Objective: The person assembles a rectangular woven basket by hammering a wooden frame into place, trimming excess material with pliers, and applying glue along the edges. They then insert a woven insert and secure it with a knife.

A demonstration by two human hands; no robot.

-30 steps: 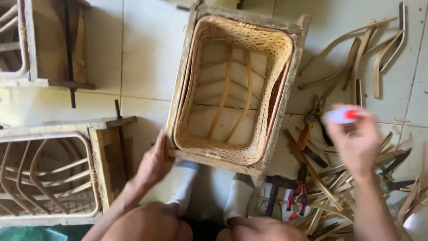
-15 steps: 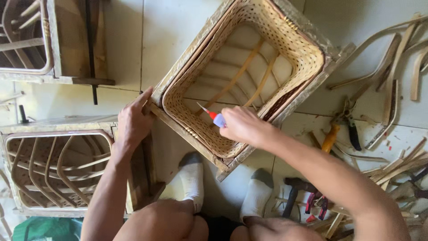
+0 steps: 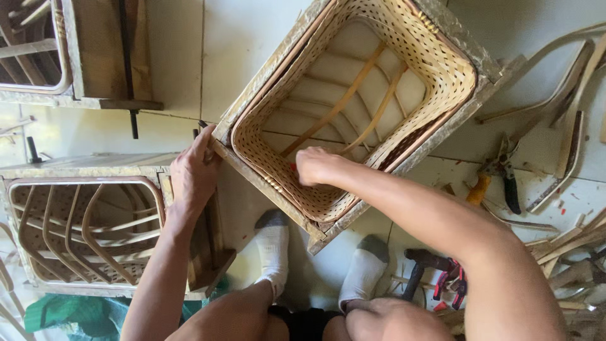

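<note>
Head view, looking straight down at a pale tiled floor (image 3: 252, 38). The largest item is a square wooden frame with woven cane walls (image 3: 353, 107), standing tilted as a diamond in the upper middle of the picture, just ahead of the person's two white-socked feet (image 3: 273, 249). Its outer rim is rough, weathered timber; inside, fine pale-yellow open weave with small regular holes lines all four sides, and curved cane ribs cross the bottom over a light surface. A reddish band runs along the top edge of the weave.

To the left lies a second wooden frame (image 3: 82, 170) holding bent cane ribs; a third frame (image 3: 95, 57) fills the upper left corner. Loose curved cane strips (image 3: 568, 145) are scattered at the right, well apart from the woven frame.

The left hand (image 3: 192, 173) is closed over the frame's left corner, fingers wrapped on the wooden rim. The right hand (image 3: 319, 165) is inside the frame against the near woven wall, curled shut around a small tool whose red tip (image 3: 292, 167) alone shows.

Smaller items: pliers with an orange handle (image 3: 499, 173) at the right, a dark hammer (image 3: 421, 265) and red-handled cutters (image 3: 451, 281) beside the right knee.
</note>
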